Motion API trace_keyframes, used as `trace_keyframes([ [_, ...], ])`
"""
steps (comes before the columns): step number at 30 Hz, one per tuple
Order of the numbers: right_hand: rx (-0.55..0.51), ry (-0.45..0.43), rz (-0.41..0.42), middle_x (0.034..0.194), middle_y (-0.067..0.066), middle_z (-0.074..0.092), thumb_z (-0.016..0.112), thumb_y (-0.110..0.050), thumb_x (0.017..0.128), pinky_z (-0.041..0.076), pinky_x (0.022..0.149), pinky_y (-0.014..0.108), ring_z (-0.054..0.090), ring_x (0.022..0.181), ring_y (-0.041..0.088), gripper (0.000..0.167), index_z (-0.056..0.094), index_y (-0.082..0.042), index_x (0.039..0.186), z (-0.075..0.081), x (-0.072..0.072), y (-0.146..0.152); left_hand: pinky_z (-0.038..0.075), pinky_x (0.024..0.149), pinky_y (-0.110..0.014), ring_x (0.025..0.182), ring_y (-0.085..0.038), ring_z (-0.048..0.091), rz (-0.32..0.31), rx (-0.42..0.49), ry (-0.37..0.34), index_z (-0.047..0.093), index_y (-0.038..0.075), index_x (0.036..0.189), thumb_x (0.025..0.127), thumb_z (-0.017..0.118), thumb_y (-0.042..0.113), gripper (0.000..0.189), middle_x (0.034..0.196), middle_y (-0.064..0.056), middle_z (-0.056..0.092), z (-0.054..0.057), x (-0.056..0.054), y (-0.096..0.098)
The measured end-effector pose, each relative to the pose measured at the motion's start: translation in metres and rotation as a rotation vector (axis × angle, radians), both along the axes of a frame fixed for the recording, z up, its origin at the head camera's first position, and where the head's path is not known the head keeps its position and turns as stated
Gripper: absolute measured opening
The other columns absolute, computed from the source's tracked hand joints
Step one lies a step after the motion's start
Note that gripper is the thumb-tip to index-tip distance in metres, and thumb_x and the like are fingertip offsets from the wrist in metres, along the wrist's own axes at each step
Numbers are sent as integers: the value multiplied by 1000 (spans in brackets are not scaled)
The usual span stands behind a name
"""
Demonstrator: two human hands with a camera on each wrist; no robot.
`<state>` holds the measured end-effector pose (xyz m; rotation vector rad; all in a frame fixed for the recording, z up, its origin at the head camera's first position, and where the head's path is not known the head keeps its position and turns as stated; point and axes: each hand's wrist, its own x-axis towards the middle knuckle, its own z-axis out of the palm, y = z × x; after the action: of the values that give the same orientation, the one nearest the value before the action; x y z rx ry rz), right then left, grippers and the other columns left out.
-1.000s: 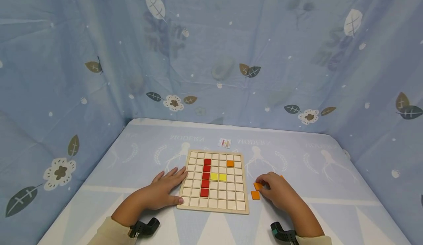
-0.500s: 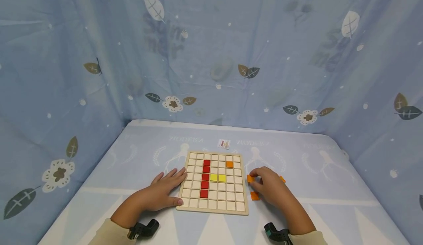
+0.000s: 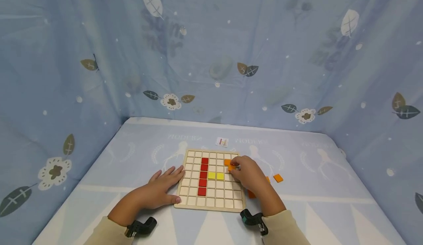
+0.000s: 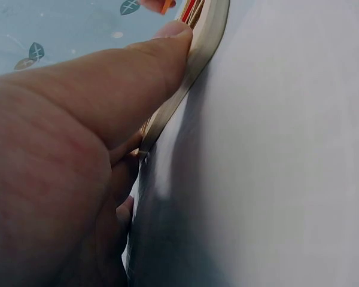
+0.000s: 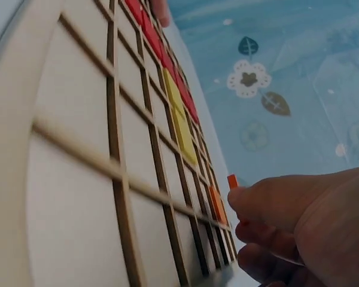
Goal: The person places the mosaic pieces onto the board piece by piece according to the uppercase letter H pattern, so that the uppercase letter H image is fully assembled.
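Observation:
A wooden grid board [image 3: 209, 209] lies on the table with a column of red tiles [image 3: 202, 183] and two yellow tiles [image 3: 220, 176] in its squares. One orange tile [image 3: 227, 162] sits in a square near the upper right corner. My right hand [image 3: 248, 173] pinches another orange tile [image 5: 232, 181] between thumb and fingertips, just over the board and close beside that set tile. At the board's left side rests my left hand [image 3: 160, 190], fingers spread and straight, with its thumb [image 4: 173, 37] touching the board's edge.
Right of the board lie loose orange tiles: one tile [image 3: 278, 178] off to the side, and another tile [image 3: 252, 194] near the board's edge, partly behind the right forearm. A small printed card [image 3: 222, 141] lies beyond the board. A patterned blue curtain [image 3: 211, 54] surrounds the table.
My right hand has picked up an orange tile from the table and carried it left and away from me, over the board's upper right. The left hand has stayed at the board's edge.

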<state>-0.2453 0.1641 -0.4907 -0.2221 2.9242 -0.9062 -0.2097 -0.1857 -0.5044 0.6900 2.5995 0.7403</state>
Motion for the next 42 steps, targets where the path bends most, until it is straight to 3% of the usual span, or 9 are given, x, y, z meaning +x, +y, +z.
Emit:
trace_keyframes([
  [5, -7, -10, 3, 128, 8, 68, 76, -16, 97, 57, 99, 47, 65, 119, 26, 28, 75, -12, 125, -5, -5, -12, -5, 124, -70, 163, -37, 5, -14, 13, -1, 23, 19, 169, 94, 73, 53, 96, 177, -1, 16, 3, 1, 3],
  [10, 49, 1, -1, 117, 6, 67, 78, -16, 95, 56, 94, 44, 62, 105, 22, 23, 76, -13, 119, -10, -8, -13, -5, 124, -69, 164, -37, 5, -10, 0, -3, 23, 20, 169, 93, 73, 54, 97, 177, 0, 15, 2, 0, 4],
  [17, 3, 21, 18, 121, 6, 66, 76, -15, 97, 56, 97, 44, 63, 110, 22, 25, 76, -11, 122, -11, -8, -10, -4, 125, -67, 164, -34, 5, -10, -24, 19, 23, 22, 169, 94, 73, 54, 96, 177, 2, 15, 1, -4, 2],
  [26, 0, 41, 21, 119, 6, 66, 77, -14, 96, 55, 96, 43, 62, 106, 21, 25, 76, -11, 121, -12, -7, -9, -4, 125, -67, 164, -33, 5, -8, -20, 25, 22, 22, 169, 94, 72, 56, 96, 177, 3, 14, -3, -4, 2],
  [34, -11, 33, 36, 114, 2, 65, 77, -17, 97, 53, 84, 38, 58, 92, 18, 26, 75, -14, 122, -15, -7, -8, -4, 124, -70, 164, -36, 5, -6, -14, 13, 23, 20, 169, 94, 72, 57, 97, 177, 1, 15, -2, -2, 0],
  [38, -31, 33, 36, 115, 1, 65, 78, -22, 97, 53, 83, 37, 58, 92, 17, 28, 73, -15, 123, -12, -4, -4, -4, 124, -70, 164, -36, 6, -3, -18, 14, 23, 21, 169, 93, 72, 56, 97, 177, 0, 16, -2, -2, 0],
  [42, -58, -15, 41, 114, -2, 66, 77, -24, 98, 55, 83, 37, 60, 96, 15, 19, 72, -19, 116, -3, 4, 7, -3, 123, -70, 163, -37, 6, -2, -11, 10, 24, 21, 169, 93, 73, 56, 97, 177, 0, 16, -4, -1, 0],
])
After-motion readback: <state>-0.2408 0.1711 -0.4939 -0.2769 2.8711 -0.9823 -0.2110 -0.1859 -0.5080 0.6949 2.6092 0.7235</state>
